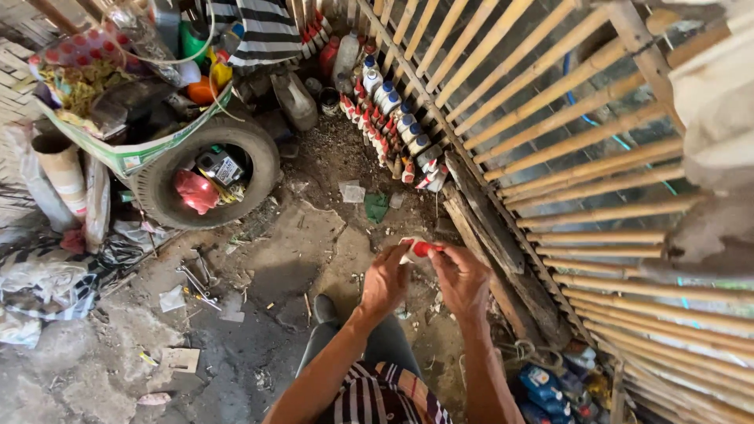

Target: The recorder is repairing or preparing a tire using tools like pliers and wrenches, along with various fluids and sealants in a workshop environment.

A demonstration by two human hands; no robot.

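Both hands are up in front of the person now, working one small white bottle with a red cap (416, 250). The left hand (385, 281) is wrapped around the white body from below, fingers curled shut on it. The right hand (462, 279) has its fingertips pinched closed on the red cap end. The bottle sits held in the air between the two hands, above the ground and just short of the bamboo fence (550, 118).

How far along? The cap looks to be still on the bottle, so by the look of it the handling at the cap is under way and not finished; whether it is tight or loosened cannot be told from here.

Along the foot of the fence, a row of similar red-capped bottles (389, 118) stands lined up, well apart from the hands.

The ground (267, 259) is bare, cracked earth and patchy concrete, littered with scraps. Wrenches (196, 283) lie to the left. An old tyre (208, 169) sits further back with a red thing and a can inside it, and a crammed carton (133, 153) leans on its rim. Blue containers (550, 389) crowd the lower right by the fence. A cluttered, open-air work corner.
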